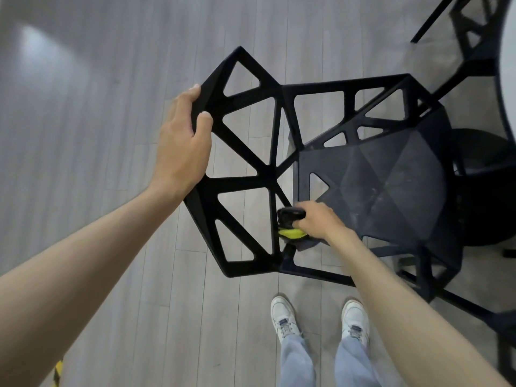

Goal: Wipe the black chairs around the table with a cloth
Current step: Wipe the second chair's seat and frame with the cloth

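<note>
1. The black chair (371, 174) stands on the grey plank floor (83, 135), its open-lattice backrest towards the person and its seat pointing away, towards the tabletop (506, 65) at the right edge.
2. The left hand (181, 141) grips the upper left corner of the backrest, fingers (192, 92) wrapped over the edge and the thumb pressed on the front face.
3. The right hand (318, 219) reaches through to where backrest meets seat, its fingers curled round a bunched cloth (291, 229) (dark, with a yellow-green part showing below) that it presses against the frame.
4. A second black chair (472, 32) is partly visible at the top right, beside the tabletop.
5. Two white shoes (284, 317) stand on the floor just behind the chair.
</note>
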The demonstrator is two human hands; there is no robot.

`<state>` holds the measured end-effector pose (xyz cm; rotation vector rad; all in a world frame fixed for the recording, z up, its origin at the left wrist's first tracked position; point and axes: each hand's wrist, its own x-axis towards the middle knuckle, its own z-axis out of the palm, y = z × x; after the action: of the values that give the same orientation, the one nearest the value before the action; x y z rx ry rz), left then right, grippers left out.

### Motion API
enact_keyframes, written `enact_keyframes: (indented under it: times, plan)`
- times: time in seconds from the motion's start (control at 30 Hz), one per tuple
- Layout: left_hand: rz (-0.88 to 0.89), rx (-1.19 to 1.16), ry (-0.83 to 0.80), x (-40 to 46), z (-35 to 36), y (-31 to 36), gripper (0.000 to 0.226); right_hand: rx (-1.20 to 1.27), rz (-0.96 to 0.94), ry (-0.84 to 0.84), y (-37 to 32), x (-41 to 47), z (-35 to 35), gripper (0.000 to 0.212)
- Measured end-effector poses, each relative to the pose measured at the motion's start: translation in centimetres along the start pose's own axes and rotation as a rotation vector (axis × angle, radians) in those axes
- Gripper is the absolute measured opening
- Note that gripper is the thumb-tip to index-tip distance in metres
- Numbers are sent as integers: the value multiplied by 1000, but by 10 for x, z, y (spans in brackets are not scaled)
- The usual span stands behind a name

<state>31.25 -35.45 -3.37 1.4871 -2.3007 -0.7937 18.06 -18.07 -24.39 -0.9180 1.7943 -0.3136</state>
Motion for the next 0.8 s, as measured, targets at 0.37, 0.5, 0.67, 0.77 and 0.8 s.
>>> enact_keyframes:
  times: [0.37, 0.5, 0.67, 0.77, 0.8]
  plan:
    - [-2, 7, -1, -1, -1, 0, 49, 99, -47, -58, 3, -95, -2, 13]
    - [4, 2, 9, -1, 0, -1, 49, 34, -67, -104, 6, -115, -1, 26]
    - [17, 13, 19, 1, 1, -1, 50, -215, -131, 224, -13, -101, 27, 20]
    - [25, 28, 19, 0, 1, -1, 49, -244, -68, 238, -17, -78, 26, 14]
    - [26, 33, 17, 0, 1, -1, 49, -248, -40, 243, -16, -71, 25, 15]
